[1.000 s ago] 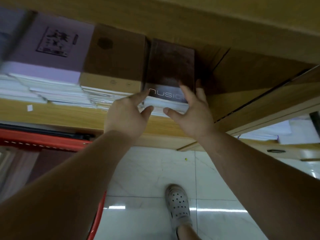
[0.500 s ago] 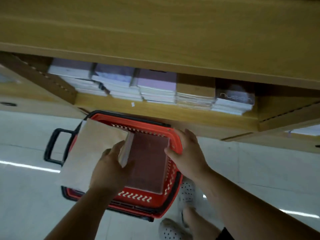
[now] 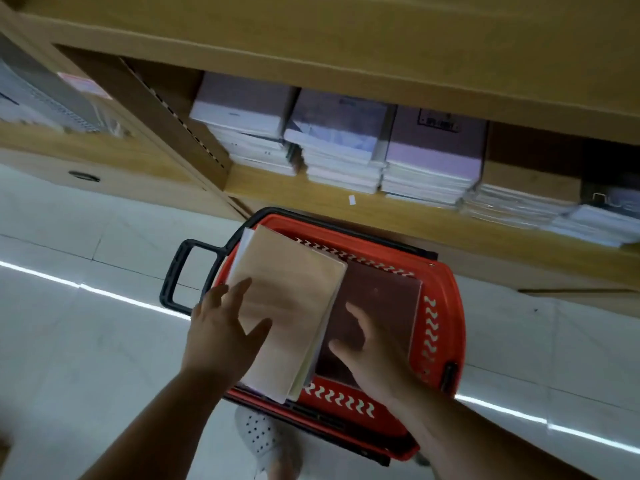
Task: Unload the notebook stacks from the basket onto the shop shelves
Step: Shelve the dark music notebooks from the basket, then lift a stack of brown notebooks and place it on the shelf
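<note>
A red plastic basket stands on the floor below the wooden shelf. A tan notebook stack lies slanted across the basket's left half and juts over its rim. Beside it, lower in the basket, lies a dark brown notebook stack. My left hand rests flat on the tan stack's near left part, fingers spread. My right hand hovers open over the brown stack, thumb close to the tan stack's right edge.
Several notebook stacks fill the shelf: lilac and white ones, a tan one and a dark one at the right end. The basket's black handle sticks out left. My white shoe stands on the tiled floor.
My hands left the dark stack on the shelf and came down to the basket. The left hand, which gripped the tan stack's edge, now lies flat on it; the right hand moved inside the basket.
</note>
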